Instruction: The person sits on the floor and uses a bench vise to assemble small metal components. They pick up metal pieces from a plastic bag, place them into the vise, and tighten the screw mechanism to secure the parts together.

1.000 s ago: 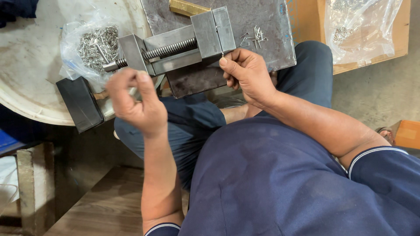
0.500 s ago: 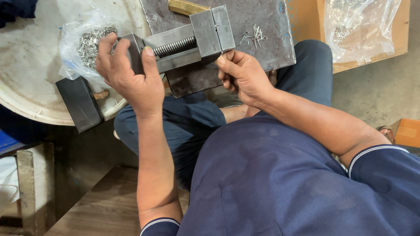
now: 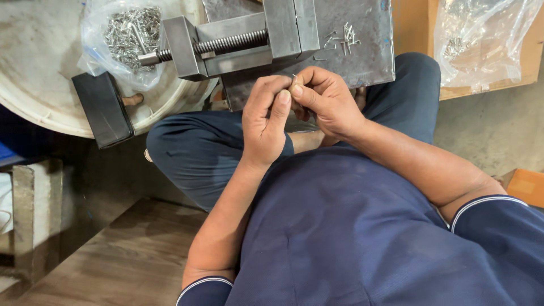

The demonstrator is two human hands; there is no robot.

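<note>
We bring both hands together just below the steel vise (image 3: 238,42), in the middle of the view. Our left hand (image 3: 263,122) and our right hand (image 3: 326,99) meet fingertip to fingertip, and between them we pinch a small metal pin (image 3: 294,77), of which only the tip shows above the fingers; so each grip is clenched on that one tiny piece. The vise sits at twelve o'clock from the hands, its threaded screw (image 3: 226,42) lying bare between the two blocks. On the grey steel plate (image 3: 368,54) behind it, at about one o'clock, lie a few loose pins (image 3: 343,37). At ten o'clock a clear plastic bag (image 3: 122,39) full of such pins rests on a round white drum lid (image 3: 39,73), with a dark block (image 3: 103,107) at nine o'clock. A second clear bag (image 3: 481,39) lies at two o'clock, well apart.
</note>
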